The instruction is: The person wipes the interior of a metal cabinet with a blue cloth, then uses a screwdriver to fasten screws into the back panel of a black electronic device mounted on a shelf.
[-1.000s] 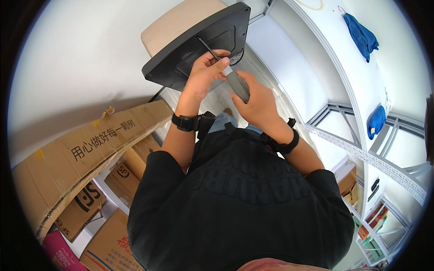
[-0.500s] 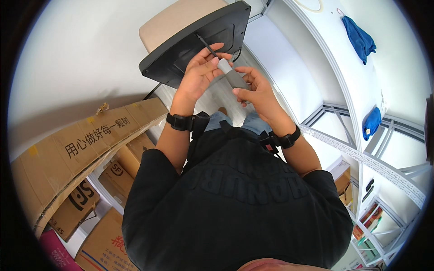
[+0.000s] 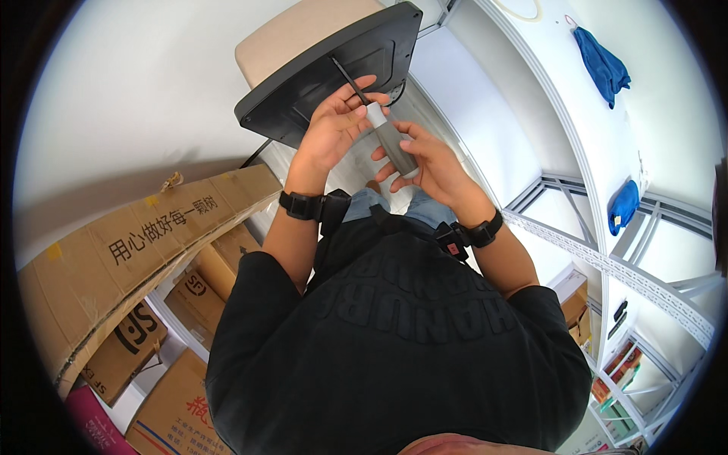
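Note:
A screwdriver [image 3: 396,145] with a grey handle, a light grey collar and a dark shaft slants up to a black panel [image 3: 307,102]. Its tip meets the panel's face, where any screw is too small to make out. This panel backs a beige cushion [image 3: 292,34], like part of a chair. My left hand [image 3: 334,125] is closed around the shaft by the collar, thumb and fingers pinching there. Around the lower handle, the fingers of my right hand [image 3: 432,163] curl loosely, with the thumb along its right side.
On the left runs a long cardboard piece [image 3: 144,227] above several cardboard boxes [image 3: 178,402]. White shelving with a perforated metal rail [image 3: 576,241] stands on the right. Two blue cloth items [image 3: 601,67] hang there. Pale floor [image 3: 356,167] shows beneath my hands.
My right hand has opened its grip and shifted around the handle, so more of the handle shows. The screwdriver looks slightly turned. My left hand stays at the shaft.

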A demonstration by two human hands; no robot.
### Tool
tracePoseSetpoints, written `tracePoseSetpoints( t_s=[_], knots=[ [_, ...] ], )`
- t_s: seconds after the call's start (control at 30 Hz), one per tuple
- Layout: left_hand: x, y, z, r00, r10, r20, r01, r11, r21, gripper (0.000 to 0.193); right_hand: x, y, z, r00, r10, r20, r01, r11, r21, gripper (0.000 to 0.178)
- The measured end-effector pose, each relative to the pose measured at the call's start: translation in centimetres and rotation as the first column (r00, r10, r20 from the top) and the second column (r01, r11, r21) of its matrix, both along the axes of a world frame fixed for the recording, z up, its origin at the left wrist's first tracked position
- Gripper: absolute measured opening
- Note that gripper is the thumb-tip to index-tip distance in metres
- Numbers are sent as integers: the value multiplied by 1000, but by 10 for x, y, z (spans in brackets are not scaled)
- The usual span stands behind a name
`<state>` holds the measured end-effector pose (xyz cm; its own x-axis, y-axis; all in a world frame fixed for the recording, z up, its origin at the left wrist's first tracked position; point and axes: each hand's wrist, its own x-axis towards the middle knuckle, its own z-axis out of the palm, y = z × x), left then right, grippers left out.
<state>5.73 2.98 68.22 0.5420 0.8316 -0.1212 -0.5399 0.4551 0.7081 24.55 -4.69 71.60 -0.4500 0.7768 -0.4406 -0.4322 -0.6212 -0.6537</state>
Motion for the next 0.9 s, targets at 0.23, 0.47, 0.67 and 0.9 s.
tracePoseSetpoints(
  t_s=[0.23, 0.47, 0.67, 0.9],
  knots=[
    [3, -2, 7, 894, 31, -446, 17, 994, 105, 42, -13, -4, -7, 935, -122, 334, 35, 966, 256, 51],
    [-3, 3, 2, 994, -12, -106, 14, 1000, 18, 42, -4, -1, -4, 999, -21, 25, 20, 999, 47, 56],
    [-2, 1, 8, 989, 3, -147, 2, 1000, 30, 42, -4, -5, -4, 993, -49, 106, 44, 998, 52, 55],
    [1, 7, 9, 886, 16, -463, 22, 997, 76, 44, -11, -7, -14, 879, -143, 454, -12, 947, 322, 55]
  ],
)
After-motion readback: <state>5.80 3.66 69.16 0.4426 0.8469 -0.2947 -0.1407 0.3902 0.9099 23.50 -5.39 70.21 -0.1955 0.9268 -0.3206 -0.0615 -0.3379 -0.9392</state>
